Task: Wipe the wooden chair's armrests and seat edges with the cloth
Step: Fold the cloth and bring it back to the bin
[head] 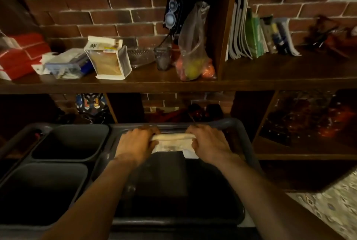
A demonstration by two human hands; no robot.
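Before a brick wall and cluttered wooden shelf [135, 83], the left hand [136, 143] and right hand [209, 143] each clench 1 end of the cloth [172, 141] over a dark tray [173, 220], seemingly wringing or folding it; no chair visible.

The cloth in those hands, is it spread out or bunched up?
Bunched up: the cloth is rolled between left hand and right hand.

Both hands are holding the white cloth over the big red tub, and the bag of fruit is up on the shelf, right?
Nearly. The head view shows the tub is dark grey, not red. Both the left hand and right hand do grip the cloth, with the fruit bag on the shelf.
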